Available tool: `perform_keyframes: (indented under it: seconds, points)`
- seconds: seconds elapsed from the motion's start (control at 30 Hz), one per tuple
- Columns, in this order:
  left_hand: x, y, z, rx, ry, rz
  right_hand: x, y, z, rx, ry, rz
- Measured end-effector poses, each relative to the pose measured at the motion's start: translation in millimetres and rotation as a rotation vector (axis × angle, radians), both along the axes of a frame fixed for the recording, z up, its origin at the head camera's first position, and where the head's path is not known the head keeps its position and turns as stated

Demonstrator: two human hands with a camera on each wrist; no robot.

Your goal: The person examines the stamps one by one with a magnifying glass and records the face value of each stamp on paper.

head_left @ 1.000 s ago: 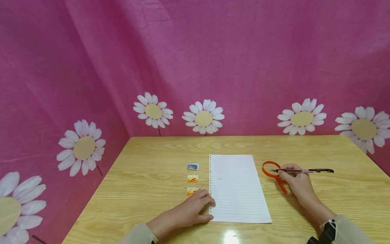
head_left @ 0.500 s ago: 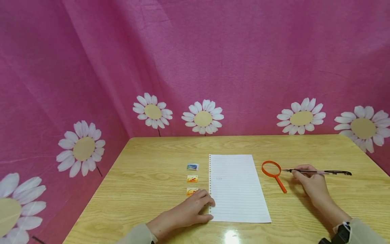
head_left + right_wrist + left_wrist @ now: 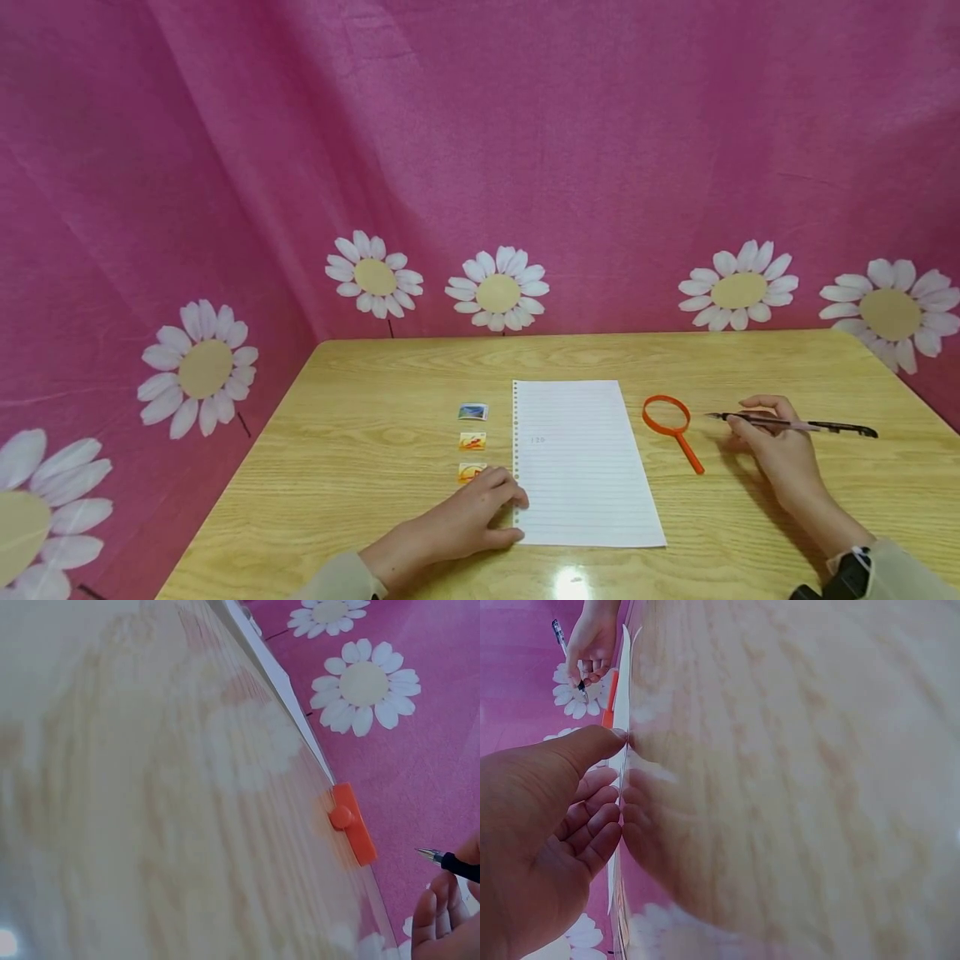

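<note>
A lined sheet of paper [image 3: 585, 500] with holes down its left side lies on the wooden table, small writing near its upper left. My left hand [image 3: 480, 517] rests with its fingertips and thumb at the sheet's lower left edge, fingers loosely bent. To the right, my right hand [image 3: 787, 462] pinches a black pen [image 3: 847, 427] between thumb and fingers, its bare tip pointing left. The right wrist view shows the pen's metal tip [image 3: 429, 853] raised above the tabletop. Between the sheet and that hand lies an orange magnifying glass [image 3: 690, 454].
Left of the sheet, three small stamp-like pictures stand in a column: a blue one [image 3: 473, 412], a yellow and red one [image 3: 472, 442], and another yellow one [image 3: 468, 472] close to the left hand. A pink curtain [image 3: 600, 167] with daisies hangs behind the table [image 3: 375, 400].
The right hand has moved right with the pen, away from the magnifying glass, which it partly overlapped before and which now shows whole. The left hand has stayed in place.
</note>
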State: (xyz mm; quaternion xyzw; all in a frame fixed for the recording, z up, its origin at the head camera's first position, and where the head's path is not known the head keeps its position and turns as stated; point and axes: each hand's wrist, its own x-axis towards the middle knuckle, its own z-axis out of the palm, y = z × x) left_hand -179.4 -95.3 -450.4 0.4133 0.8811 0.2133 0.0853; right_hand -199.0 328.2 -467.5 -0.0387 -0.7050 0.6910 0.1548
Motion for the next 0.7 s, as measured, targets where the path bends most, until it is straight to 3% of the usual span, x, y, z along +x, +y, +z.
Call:
perform_keyframes:
  seconds: [0.37,0.7]
  points:
    - [-0.6,0.2,0.0,-0.004,-0.014,0.001,0.2,8.7,1.4,0.06,-0.013,0.074]
    - [-0.7,0.1,-0.3,-0.004,-0.004,-0.003,0.3,12.8,4.9,0.228,-0.084,0.073]
